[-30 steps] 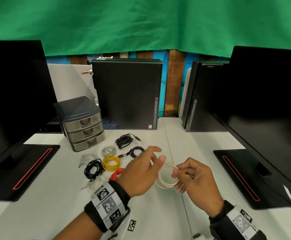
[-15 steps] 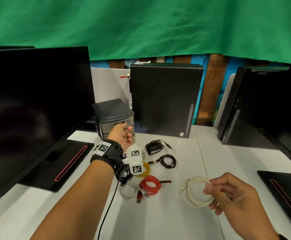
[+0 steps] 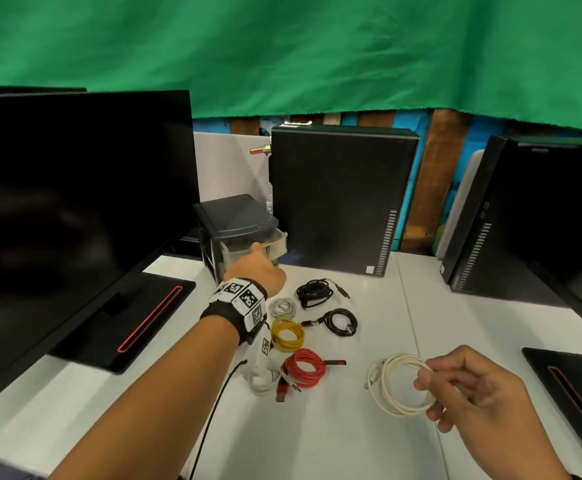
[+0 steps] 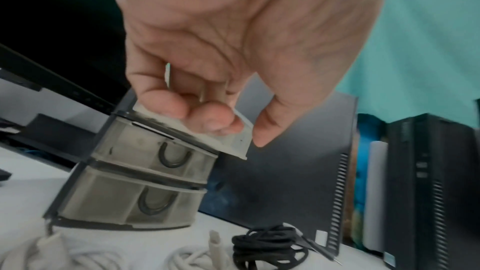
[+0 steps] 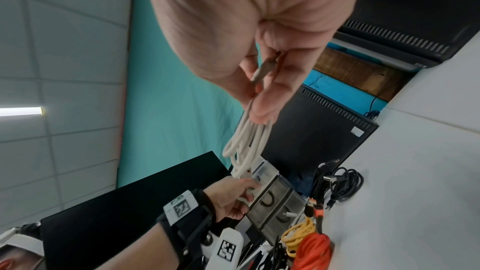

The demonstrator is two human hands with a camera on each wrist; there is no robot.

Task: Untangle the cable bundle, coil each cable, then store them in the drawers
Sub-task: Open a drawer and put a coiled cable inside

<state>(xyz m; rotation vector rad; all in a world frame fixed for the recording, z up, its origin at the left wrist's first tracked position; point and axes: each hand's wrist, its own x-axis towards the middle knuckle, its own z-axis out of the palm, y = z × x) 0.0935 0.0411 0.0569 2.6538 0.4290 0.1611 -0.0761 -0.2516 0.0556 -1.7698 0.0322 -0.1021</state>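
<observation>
From the head view we see our left hand (image 3: 260,271) reaching to the small drawer unit (image 3: 235,220) at the back of the white desk (image 3: 351,445), its fingers hooked on the top drawer (image 3: 275,244), which stands pulled out. Our right hand (image 3: 473,393) holds a coiled white cable (image 3: 391,386) above the desk, fingers pinching one side of the loop. Between the hands lie coiled cables: red (image 3: 304,368), yellow (image 3: 286,335), grey (image 3: 282,306) and two black ones (image 3: 315,291). Dark monitors flank the desk, a black computer tower (image 3: 338,199) stands behind the unit, and a green cloth (image 3: 282,53) hangs above.

In the left wrist view our fingers (image 4: 166,102) curl over the translucent drawer front (image 4: 233,139); the two drawers below sit closed.

In the right wrist view the white cable (image 5: 246,143) hangs from our clenched thumb and fingers (image 5: 267,98).
</observation>
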